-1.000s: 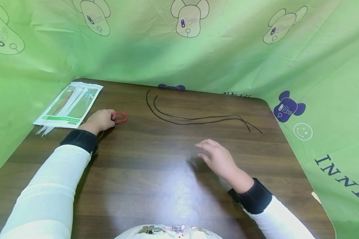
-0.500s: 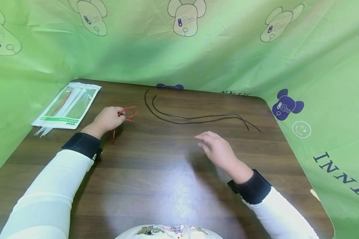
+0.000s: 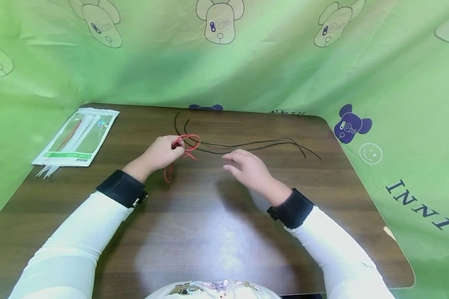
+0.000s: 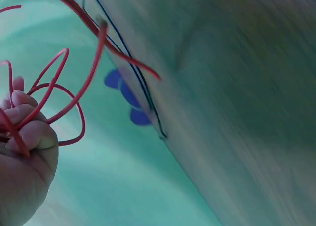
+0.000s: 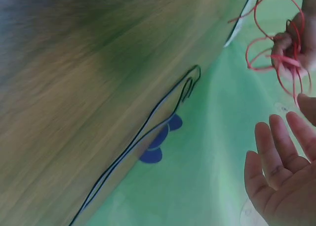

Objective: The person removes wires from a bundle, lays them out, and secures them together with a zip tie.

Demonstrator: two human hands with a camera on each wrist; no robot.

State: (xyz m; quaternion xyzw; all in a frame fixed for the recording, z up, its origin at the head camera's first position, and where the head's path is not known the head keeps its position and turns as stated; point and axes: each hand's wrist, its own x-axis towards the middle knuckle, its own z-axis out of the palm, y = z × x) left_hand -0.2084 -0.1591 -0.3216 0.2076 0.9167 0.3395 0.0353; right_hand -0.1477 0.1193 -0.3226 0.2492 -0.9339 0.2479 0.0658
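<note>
My left hand [image 3: 160,153] grips a bundle of thin red wire [image 3: 193,143], held up over the table left of the middle. In the left wrist view, loops of the red wire [image 4: 81,92] spread out from the curled fingers [image 4: 37,137], and loose ends stick out. To the right, my right hand [image 3: 251,170] hovers with nothing in it; its fingers look relaxed and spread in the right wrist view [image 5: 281,171]. Two long black wires [image 3: 243,146] lie in curves on the table behind both hands, partly crossed by the red wire from the head view.
A clear-fronted packet [image 3: 78,137] with white cable ties and a red strand inside lies at the table's back left; white tips poke from its lower end. Green printed cloth [image 3: 153,70] hangs around the brown wooden table [image 3: 179,241].
My left hand has lifted the red wire from beside the packet and carried it right, its loops spreading. My right hand has moved left and a little farther from my body.
</note>
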